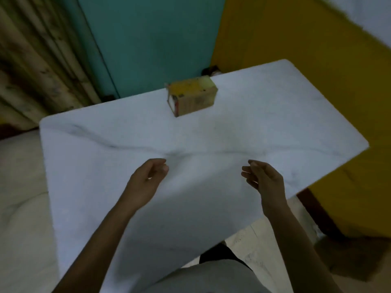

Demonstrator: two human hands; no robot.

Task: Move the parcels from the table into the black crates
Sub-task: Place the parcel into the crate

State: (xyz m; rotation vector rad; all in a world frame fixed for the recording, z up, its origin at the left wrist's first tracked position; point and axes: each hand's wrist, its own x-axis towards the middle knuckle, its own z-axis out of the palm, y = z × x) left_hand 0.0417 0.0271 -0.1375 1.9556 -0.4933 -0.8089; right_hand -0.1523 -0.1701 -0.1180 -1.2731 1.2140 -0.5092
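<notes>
Far edge of table (275,115), head view: one parcel (191,98), a small yellow-brown box, well apart from both hands.
Parcel handling: looks light and stiff, probably cardboard; the end flap facing the camera seems ragged; print too blurred to read.
Where to hold: best judged across the two long side faces, one hand likely enough; avoid the ragged end.
Left hand (146,178): over the near half of the table, fingers loosely curled, nothing in it.
Right hand (264,178): level with the left, palm turned inward, fingers relaxed and part-curled, holding nothing.
Hands: apart, not touching each other.
Black crates: none in view; contents can't be told.
Table top: white with faint grey veins.
Surroundings: teal panel (152,39), yellow wall (285,49), curtain (31,60) at left.
Risk: parcel sits near the back edge, so a push could send it off.
</notes>
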